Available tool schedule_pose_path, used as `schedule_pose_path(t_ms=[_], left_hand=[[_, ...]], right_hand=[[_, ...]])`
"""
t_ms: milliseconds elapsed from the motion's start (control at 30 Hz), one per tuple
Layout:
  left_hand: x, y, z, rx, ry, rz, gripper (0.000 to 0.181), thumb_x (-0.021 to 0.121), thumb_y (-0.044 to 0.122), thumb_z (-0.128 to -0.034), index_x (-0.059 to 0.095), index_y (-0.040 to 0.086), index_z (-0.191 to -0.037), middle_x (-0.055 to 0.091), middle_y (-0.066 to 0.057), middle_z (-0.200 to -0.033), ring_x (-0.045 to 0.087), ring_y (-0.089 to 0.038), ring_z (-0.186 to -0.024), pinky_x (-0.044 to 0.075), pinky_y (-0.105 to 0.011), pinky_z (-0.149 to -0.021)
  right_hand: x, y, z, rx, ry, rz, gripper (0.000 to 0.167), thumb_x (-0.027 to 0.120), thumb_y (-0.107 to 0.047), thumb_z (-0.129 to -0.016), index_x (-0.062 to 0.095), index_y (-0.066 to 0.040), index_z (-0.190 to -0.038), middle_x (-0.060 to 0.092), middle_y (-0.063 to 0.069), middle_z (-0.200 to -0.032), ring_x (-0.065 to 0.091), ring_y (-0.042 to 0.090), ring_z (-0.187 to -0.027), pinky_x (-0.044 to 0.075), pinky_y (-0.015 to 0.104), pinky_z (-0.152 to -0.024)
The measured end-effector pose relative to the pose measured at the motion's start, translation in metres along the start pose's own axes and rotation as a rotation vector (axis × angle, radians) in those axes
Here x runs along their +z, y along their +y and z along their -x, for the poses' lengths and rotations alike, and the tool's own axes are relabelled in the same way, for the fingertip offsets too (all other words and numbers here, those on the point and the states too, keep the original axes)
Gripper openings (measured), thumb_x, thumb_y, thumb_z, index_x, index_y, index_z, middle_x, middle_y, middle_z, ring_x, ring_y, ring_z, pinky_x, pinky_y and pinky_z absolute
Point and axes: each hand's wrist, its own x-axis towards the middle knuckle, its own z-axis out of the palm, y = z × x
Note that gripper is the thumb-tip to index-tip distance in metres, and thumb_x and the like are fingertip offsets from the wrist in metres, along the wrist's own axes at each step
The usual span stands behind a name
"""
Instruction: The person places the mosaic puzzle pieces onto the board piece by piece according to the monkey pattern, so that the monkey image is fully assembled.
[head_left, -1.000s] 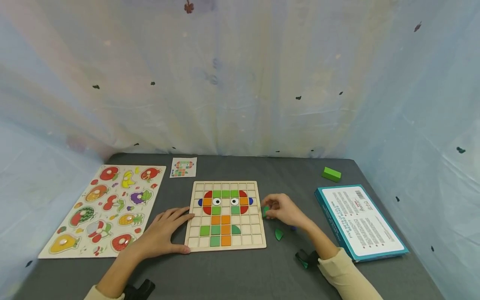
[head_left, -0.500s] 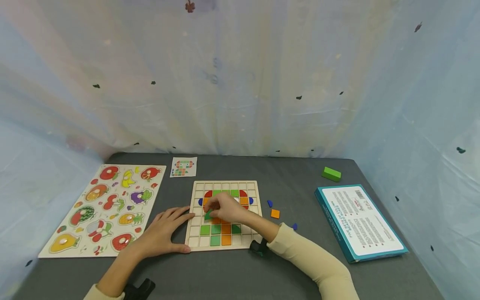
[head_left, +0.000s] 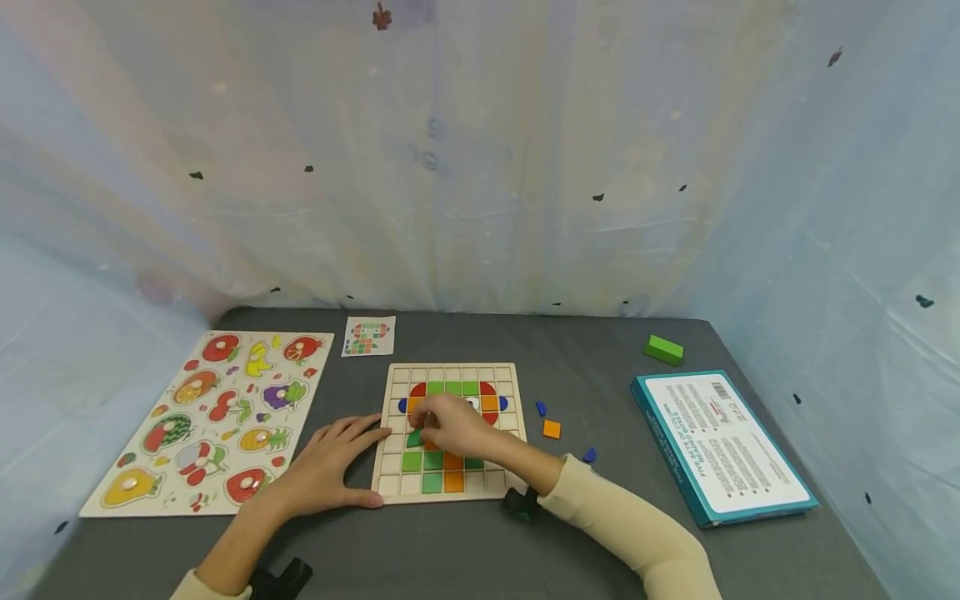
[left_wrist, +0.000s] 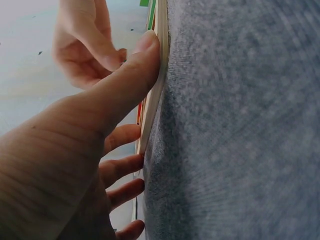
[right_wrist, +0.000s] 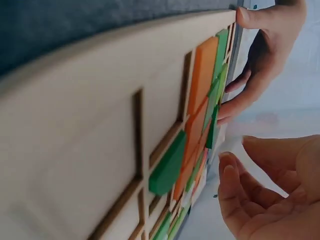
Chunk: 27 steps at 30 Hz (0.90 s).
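Observation:
My left hand [head_left: 330,468] steadies the wooden grid board [head_left: 495,483] at its left side. Its fingertips touch the left edge and its thumb rests at the near left corner. Over the board's middle is my right hand [head_left: 453,425], and the right wrist view shows its thumb and bent fingers apart, with nothing between them. Just beyond those fingertips a green quarter-round tile [right_wrist: 214,129] stands tilted at a cell left of the orange tiles [right_wrist: 200,75]. Another green quarter-round tile [right_wrist: 169,165] sits in a cell on the right. My right hand covers part of the tile face.
Right of the board lie an orange square tile [head_left: 551,429] and two blue pieces, one a blue half-round tile [head_left: 589,455]. A pattern card [head_left: 369,336] is behind the board. A fruit puzzle board [head_left: 176,458] lies left; a teal box [head_left: 727,442] and green block [head_left: 663,349] are right.
My right hand has carried a green quarter-round tile from the table right of the board to a cell left of the orange tiles, and has let it go. My left hand stays put.

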Motion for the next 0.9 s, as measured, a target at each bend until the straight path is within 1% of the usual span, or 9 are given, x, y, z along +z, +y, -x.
schedule_pose_path(t_ms=[67,133,167,233,300,367,467,600,900], left_hand=[[0.001,0.000,0.000,0.002,0.003,-0.002,0.099,0.069,0.078,-0.0707,0.051,0.017,-0.147,0.043,-0.012,-0.152,0.039,-0.035,-0.136,0.029,-0.068,-0.103],[0.001,-0.001,0.000,0.003,0.006,-0.006,0.099,0.069,0.077,-0.0709,0.051,0.017,-0.147,0.043,-0.012,-0.152,0.040,-0.035,-0.136,0.029,-0.068,-0.103],[0.001,-0.001,0.000,0.002,0.006,-0.008,0.099,0.069,0.078,-0.0710,0.051,0.017,-0.147,0.043,-0.012,-0.152,0.039,-0.035,-0.136,0.029,-0.068,-0.103],[0.001,-0.001,-0.001,0.000,0.005,-0.009,0.099,0.068,0.078,-0.0713,0.050,0.017,-0.148,0.043,-0.012,-0.152,0.039,-0.035,-0.136,0.029,-0.069,-0.103],[0.000,0.000,-0.001,-0.003,0.002,-0.009,0.099,0.068,0.078,-0.0713,0.050,0.017,-0.148,0.042,-0.012,-0.153,0.039,-0.036,-0.136,0.028,-0.069,-0.103],[0.000,0.000,-0.001,-0.007,-0.001,-0.003,0.099,0.069,0.077,-0.0712,0.050,0.017,-0.148,0.042,-0.013,-0.153,0.038,-0.036,-0.136,0.028,-0.069,-0.103],[-0.001,0.001,0.000,-0.010,-0.003,0.001,0.099,0.069,0.077,-0.0712,0.051,0.017,-0.147,0.042,-0.013,-0.153,0.039,-0.036,-0.136,0.028,-0.069,-0.102],[0.000,0.002,0.000,-0.010,0.002,0.003,0.099,0.070,0.076,-0.0709,0.051,0.016,-0.147,0.042,-0.013,-0.153,0.039,-0.036,-0.136,0.029,-0.070,-0.102],[0.001,0.002,0.000,-0.004,0.007,0.002,0.099,0.069,0.077,-0.0706,0.051,0.017,-0.147,0.042,-0.013,-0.152,0.039,-0.036,-0.135,0.029,-0.069,-0.102]], right_hand=[[-0.002,0.000,0.006,-0.056,0.009,0.122,0.015,0.067,-0.005,-0.095,0.073,-0.005,-0.108,0.070,0.005,-0.106,0.062,0.012,-0.090,0.050,0.021,-0.079],[-0.003,-0.001,0.013,-0.103,-0.013,0.297,0.024,0.064,-0.015,-0.099,0.070,-0.008,-0.121,0.067,0.005,-0.121,0.060,0.018,-0.111,0.049,0.031,-0.093],[-0.004,-0.001,0.017,-0.118,-0.040,0.390,0.031,0.062,-0.023,-0.101,0.067,-0.010,-0.129,0.063,0.005,-0.131,0.056,0.022,-0.123,0.047,0.038,-0.100],[-0.002,0.000,0.026,-0.137,-0.108,0.549,0.048,0.054,-0.038,-0.103,0.054,-0.014,-0.144,0.049,0.004,-0.150,0.037,0.028,-0.142,0.036,0.051,-0.110],[0.000,0.001,0.033,-0.138,-0.188,0.632,0.061,0.045,-0.051,-0.103,0.039,-0.018,-0.155,0.030,0.002,-0.162,0.017,0.032,-0.150,0.025,0.061,-0.113],[0.004,0.003,0.039,-0.129,-0.236,0.656,0.068,0.038,-0.058,-0.102,0.030,-0.020,-0.158,0.019,0.001,-0.165,0.006,0.033,-0.152,0.017,0.065,-0.114],[0.008,0.003,0.042,-0.119,-0.266,0.651,0.072,0.033,-0.064,-0.101,0.028,-0.022,-0.159,0.015,0.000,-0.166,0.003,0.034,-0.152,0.013,0.066,-0.114],[0.012,-0.001,0.043,-0.102,-0.273,0.655,0.075,0.030,-0.067,-0.099,0.030,-0.022,-0.159,0.017,-0.002,-0.166,0.006,0.034,-0.152,0.012,0.065,-0.115],[0.016,-0.010,0.050,-0.076,-0.241,0.746,0.073,0.031,-0.067,-0.098,0.037,-0.022,-0.156,0.024,-0.002,-0.164,0.008,0.032,-0.152,0.015,0.064,-0.115]])
